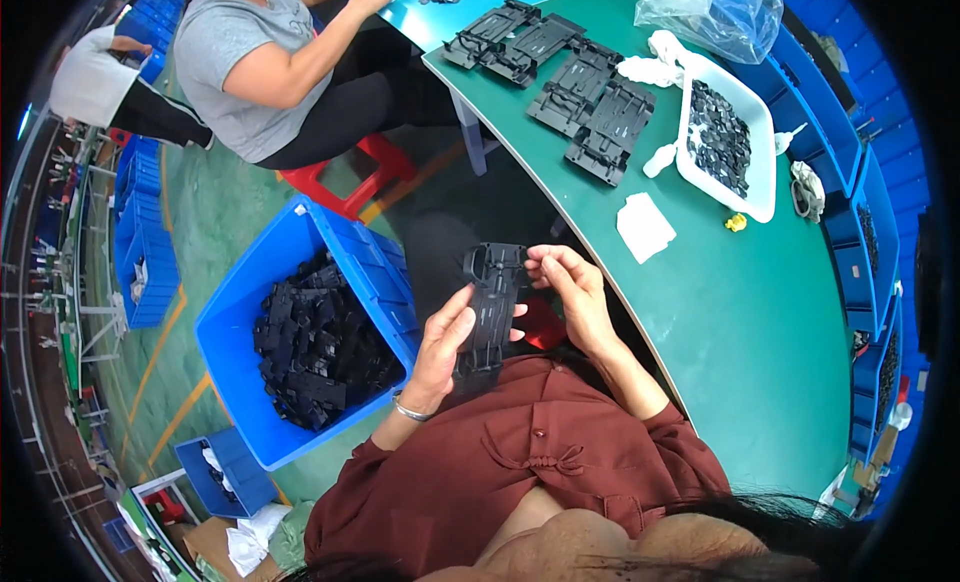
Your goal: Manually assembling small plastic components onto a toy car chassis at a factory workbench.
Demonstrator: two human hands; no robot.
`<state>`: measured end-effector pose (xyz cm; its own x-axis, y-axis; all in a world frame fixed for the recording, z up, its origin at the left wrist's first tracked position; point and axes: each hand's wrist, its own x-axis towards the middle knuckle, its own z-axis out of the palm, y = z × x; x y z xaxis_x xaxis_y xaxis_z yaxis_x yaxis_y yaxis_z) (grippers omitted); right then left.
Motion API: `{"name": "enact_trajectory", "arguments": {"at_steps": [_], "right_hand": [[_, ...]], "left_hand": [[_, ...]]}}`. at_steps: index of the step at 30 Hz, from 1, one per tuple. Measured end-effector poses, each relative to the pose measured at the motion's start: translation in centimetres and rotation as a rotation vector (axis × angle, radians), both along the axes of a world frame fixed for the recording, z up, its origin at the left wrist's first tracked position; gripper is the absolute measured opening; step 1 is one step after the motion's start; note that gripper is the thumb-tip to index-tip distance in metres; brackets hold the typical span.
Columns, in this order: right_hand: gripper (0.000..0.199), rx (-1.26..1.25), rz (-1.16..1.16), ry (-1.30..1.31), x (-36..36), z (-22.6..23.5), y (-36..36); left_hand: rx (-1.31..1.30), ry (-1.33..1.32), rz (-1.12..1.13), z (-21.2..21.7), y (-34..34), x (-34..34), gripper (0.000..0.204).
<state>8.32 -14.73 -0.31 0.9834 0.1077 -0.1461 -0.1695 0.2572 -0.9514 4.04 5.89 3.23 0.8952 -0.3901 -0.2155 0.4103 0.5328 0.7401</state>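
Above my lap, my left hand (448, 344) grips a long black plastic tray-like part (492, 312), shaped like a toy car chassis, with its thumb on the near side and fingertips showing past the far edge. My right hand (572, 290) is at the part's upper right corner, thumb and forefinger pinched together. Whether a small piece sits between those fingertips is too small to tell. Several similar black chassis parts (610, 132) lie in a row on the green table (740, 332) ahead. To the left, a blue crate (235, 367) holds a heap of black plastic parts (320, 347).
A white tub (765, 172) of small black pieces stands on the table, near a white cloth (655, 62), white paper (645, 227) and a yellow bit (736, 223). Blue bins (855, 247) line the right side. A seated person (265, 72) works at the far left.
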Motion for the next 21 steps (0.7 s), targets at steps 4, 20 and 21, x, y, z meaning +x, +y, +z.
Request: {"name": "enact_trajectory", "arguments": {"at_steps": [4,20,21], "right_hand": [[0.016,-0.122,-0.162,-0.131,-2.0,1.8,0.4],[0.026,-0.435,-0.147,-0.666,-2.0,2.2,-0.2],[0.026,-0.435,-0.148,-0.663,-1.9,2.4,-0.2]], "left_hand": [[0.073,-0.110,0.046,-1.1,-0.4,-0.3,0.051],[0.000,-0.180,0.010,-1.5,-0.9,-0.9,0.065],[0.001,-0.177,0.009,-1.4,-1.0,-0.9,0.065]]}}
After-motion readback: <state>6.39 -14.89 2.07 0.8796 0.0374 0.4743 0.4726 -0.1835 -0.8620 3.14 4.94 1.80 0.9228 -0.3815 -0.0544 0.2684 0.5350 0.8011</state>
